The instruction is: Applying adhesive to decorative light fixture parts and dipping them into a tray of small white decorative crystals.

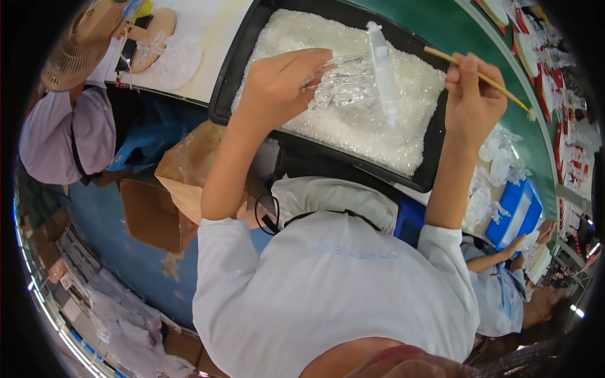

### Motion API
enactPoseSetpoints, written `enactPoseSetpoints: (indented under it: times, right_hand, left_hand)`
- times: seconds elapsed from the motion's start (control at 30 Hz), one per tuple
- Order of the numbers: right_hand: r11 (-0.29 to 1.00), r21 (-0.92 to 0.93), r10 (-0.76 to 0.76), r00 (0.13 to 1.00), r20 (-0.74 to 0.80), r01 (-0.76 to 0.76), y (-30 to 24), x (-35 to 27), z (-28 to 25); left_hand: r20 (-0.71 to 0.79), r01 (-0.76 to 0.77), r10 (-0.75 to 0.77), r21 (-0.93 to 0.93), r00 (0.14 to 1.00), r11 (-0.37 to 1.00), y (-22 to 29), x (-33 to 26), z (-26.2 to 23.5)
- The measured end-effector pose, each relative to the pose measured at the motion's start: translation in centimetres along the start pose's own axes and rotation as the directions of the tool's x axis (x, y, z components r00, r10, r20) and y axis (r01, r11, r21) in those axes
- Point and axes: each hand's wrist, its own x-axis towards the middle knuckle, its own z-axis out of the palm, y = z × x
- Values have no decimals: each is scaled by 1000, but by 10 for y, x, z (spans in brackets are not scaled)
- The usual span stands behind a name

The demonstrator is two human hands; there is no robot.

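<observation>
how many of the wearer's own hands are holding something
2. The left hand is over the black tray, gripping a clear piece; the right hand is by the tray's right side, pinching a thin tan stick. Neither hand is hidden.

Looks like glossy plastic on the clear piece (348, 80), matt wood on the stick (441, 55), rough sparkle on the grains (372, 142).

From the person's head, the left of 2 side-by-side fisheye cameras looks steeply down, very near the white shirt (340, 283), with the left hand (277, 85), right hand (474, 97) and black tray (229, 72) farther off, toward the upper edge
</observation>
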Motion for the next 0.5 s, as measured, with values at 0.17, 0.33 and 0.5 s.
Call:
enactPoseSetpoints:
  times: [0.17,0.33,0.5]
  right_hand:
    - [992,105,-47,975,-216,71,-17,-10,1]
    - [996,80,-27,992,-124,37,-14,-10,7]
    - [984,112,-137,991,-4,136,-11,-16,-2]
  left_hand:
    - [-68,7,-5,34,998,999,-3,-1,-2]
    - [-117,2,6,71,993,997,-6,0,-4]
    - [-117,45,-39,50,992,998,-8,0,-1]
